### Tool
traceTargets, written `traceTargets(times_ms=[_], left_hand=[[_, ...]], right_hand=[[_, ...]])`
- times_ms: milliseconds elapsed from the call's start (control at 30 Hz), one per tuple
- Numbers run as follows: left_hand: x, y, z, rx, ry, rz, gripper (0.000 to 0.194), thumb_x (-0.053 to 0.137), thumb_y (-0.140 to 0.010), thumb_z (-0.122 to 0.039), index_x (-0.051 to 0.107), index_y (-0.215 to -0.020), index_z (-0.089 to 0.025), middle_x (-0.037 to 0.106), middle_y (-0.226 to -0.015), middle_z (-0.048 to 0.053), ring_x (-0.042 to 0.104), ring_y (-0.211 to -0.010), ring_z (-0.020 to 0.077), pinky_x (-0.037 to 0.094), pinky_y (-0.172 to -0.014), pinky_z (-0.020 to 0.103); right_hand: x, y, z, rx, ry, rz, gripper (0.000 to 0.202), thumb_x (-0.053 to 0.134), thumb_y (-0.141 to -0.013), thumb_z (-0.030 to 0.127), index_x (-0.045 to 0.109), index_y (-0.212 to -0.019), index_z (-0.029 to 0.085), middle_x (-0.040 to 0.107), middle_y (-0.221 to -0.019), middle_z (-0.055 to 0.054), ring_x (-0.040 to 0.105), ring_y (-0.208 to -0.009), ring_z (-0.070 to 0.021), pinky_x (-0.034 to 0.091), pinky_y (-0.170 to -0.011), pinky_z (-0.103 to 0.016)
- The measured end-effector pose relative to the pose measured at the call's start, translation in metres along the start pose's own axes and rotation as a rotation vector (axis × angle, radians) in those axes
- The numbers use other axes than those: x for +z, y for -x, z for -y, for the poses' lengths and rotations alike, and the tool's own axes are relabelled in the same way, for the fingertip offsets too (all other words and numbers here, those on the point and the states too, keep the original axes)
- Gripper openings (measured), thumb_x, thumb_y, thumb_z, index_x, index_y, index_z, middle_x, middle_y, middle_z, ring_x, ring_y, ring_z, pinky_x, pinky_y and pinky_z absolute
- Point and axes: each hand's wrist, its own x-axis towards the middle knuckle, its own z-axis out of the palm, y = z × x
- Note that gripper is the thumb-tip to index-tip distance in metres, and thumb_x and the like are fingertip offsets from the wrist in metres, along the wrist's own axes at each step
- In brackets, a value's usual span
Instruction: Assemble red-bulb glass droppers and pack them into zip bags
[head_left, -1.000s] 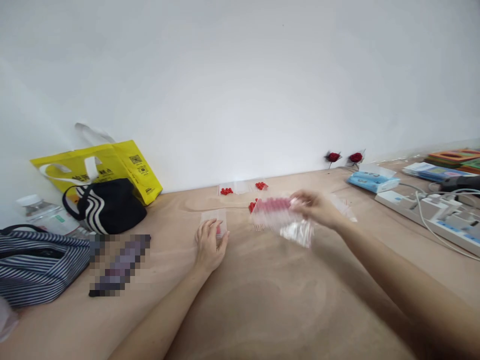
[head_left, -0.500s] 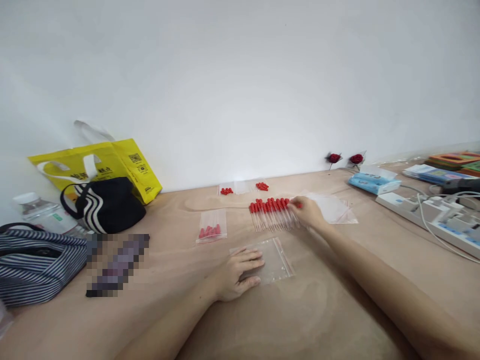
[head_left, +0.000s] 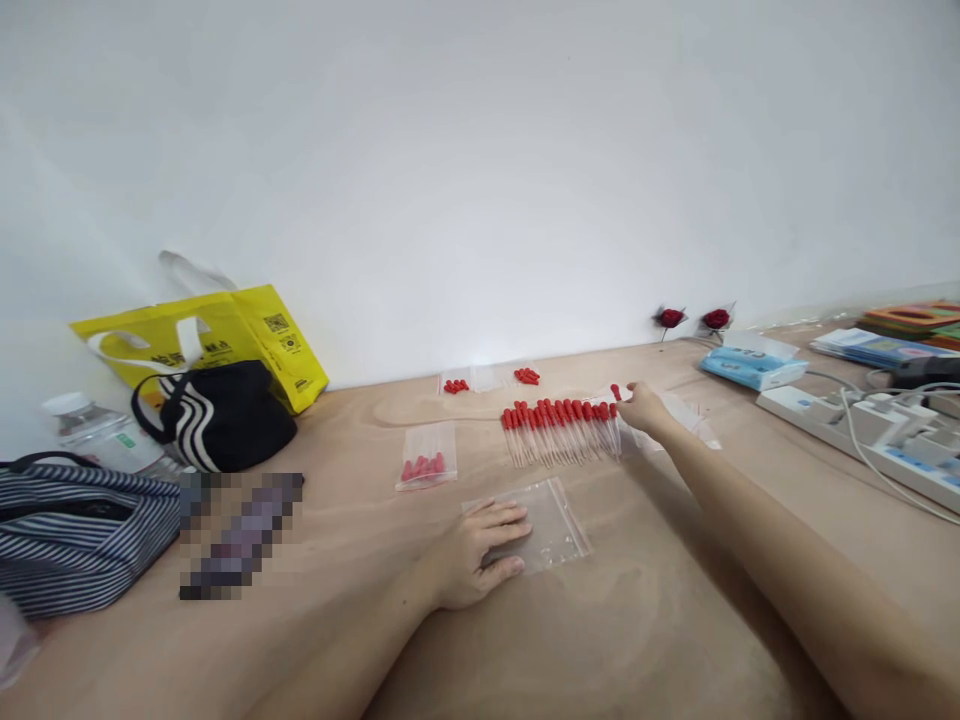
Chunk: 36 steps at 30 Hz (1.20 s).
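My left hand [head_left: 487, 548] lies flat on a clear zip bag [head_left: 551, 525], fingers spread. Beyond it, several glass droppers [head_left: 559, 425] with red rubber bulbs lie side by side in a row, bulbs toward the wall. At the row's right end is my right hand [head_left: 646, 412], thumb and fingertips slightly apart beside the last bulbs. One more red bulb [head_left: 615, 391] shows just behind the row, close to the fingertips; its lower part is hidden. Clear plastic bags [head_left: 686, 415] lie partly under my right hand.
Left of the row lies a zip bag [head_left: 431, 440] holding red bulbs. More red bulbs [head_left: 527, 377] lie on bags near the wall. On the right are a blue tissue pack [head_left: 750, 365] and a power strip [head_left: 795, 410] with cables. A yellow bag [head_left: 292, 350] and a striped pouch [head_left: 97, 530] stand left.
My right hand has moved right, away from the bulbs it was touching. More bulbs now show at the row's right end. My left hand stays flat on the bag.
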Motion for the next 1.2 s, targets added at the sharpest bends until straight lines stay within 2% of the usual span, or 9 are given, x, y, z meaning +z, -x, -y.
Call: traceTargets(times_ms=[67,133,267,400,633,800,967,1067,1200], left_hand=[[0.000,0.000,0.000,0.005,-0.004,-0.008,0.038,0.049,-0.083,-0.031,0.048,-0.121,-0.025,0.047,-0.128,0.006,0.041,-0.119,0.0207,0.025,-0.102,0.045],[-0.001,0.000,-0.001,0.007,-0.006,-0.014,0.038,0.049,-0.083,-0.031,0.048,-0.120,-0.025,0.047,-0.128,0.006,0.041,-0.119,0.0208,0.026,-0.102,0.045],[-0.001,-0.001,0.000,0.013,-0.007,-0.020,0.038,0.050,-0.083,-0.030,0.048,-0.120,-0.025,0.047,-0.128,0.007,0.041,-0.119,0.0210,0.027,-0.101,0.046],[-0.001,-0.002,0.000,0.016,-0.009,-0.015,0.038,0.049,-0.083,-0.030,0.048,-0.121,-0.024,0.048,-0.127,0.007,0.041,-0.119,0.0216,0.027,-0.101,0.046],[-0.003,-0.003,-0.004,0.002,-0.072,0.039,0.040,0.046,-0.085,-0.032,0.043,-0.125,-0.027,0.040,-0.133,0.006,0.033,-0.124,0.0218,0.028,-0.101,0.046],[-0.004,-0.003,-0.004,0.004,-0.101,0.063,0.038,0.044,-0.086,-0.031,0.042,-0.124,-0.032,0.036,-0.136,0.003,0.028,-0.126,0.0222,0.025,-0.101,0.048],[-0.005,-0.003,-0.004,-0.004,-0.117,0.089,0.040,0.043,-0.087,-0.032,0.037,-0.127,-0.035,0.032,-0.138,0.002,0.026,-0.127,0.0214,0.019,-0.102,0.051],[-0.005,-0.003,-0.003,0.016,-0.109,0.081,0.040,0.042,-0.088,-0.032,0.035,-0.128,-0.035,0.031,-0.138,0.002,0.025,-0.128,0.0209,0.019,-0.103,0.050],[-0.006,-0.003,-0.004,0.022,-0.112,0.085,0.041,0.042,-0.087,-0.032,0.035,-0.128,-0.035,0.031,-0.138,0.001,0.025,-0.128,0.0217,0.020,-0.103,0.050]], right_hand=[[-0.005,0.014,0.004,-0.059,-0.154,0.003,0.060,0.047,-0.071,0.017,0.028,-0.127,0.008,0.060,-0.075,-0.006,0.058,-0.068,-0.0162,0.043,-0.059,-0.024],[-0.005,0.037,0.007,-0.159,-0.442,0.057,0.065,0.046,-0.073,0.023,0.017,-0.130,0.013,0.054,-0.070,0.001,0.055,-0.056,-0.0139,0.044,-0.053,-0.025],[0.010,0.088,0.010,-0.224,-0.840,0.168,0.060,0.052,-0.071,0.034,0.023,-0.123,0.022,0.048,-0.067,0.005,0.050,-0.048,-0.0116,0.043,-0.048,-0.027],[0.023,0.111,0.010,-0.146,-0.938,0.163,0.058,0.055,-0.071,0.038,0.025,-0.119,0.023,0.048,-0.065,0.005,0.051,-0.050,-0.0119,0.043,-0.049,-0.027],[0.025,0.120,0.016,-0.026,-1.069,0.251,0.054,0.060,-0.065,0.047,0.031,-0.104,0.024,0.051,-0.066,0.005,0.054,-0.052,-0.0122,0.044,-0.051,-0.028],[0.025,0.127,0.018,0.039,-1.161,0.360,0.043,0.057,-0.066,0.052,0.036,-0.091,0.024,0.057,-0.066,0.003,0.057,-0.054,-0.0137,0.046,-0.056,-0.031],[0.022,0.128,0.016,-0.046,-1.077,0.564,0.037,0.061,-0.064,0.048,0.042,-0.080,0.021,0.057,-0.068,0.001,0.056,-0.056,-0.0127,0.046,-0.057,-0.030],[0.017,0.123,0.011,-0.221,-0.868,0.632,0.031,0.063,-0.065,0.045,0.050,-0.075,0.018,0.054,-0.064,0.002,0.050,-0.054,-0.0104,0.042,-0.055,-0.026],[0.013,0.119,0.008,-0.500,-0.587,0.622,0.024,0.063,-0.067,0.041,0.062,-0.074,0.018,0.052,-0.062,0.001,0.045,-0.057,-0.0106,0.038,-0.054,-0.024]])
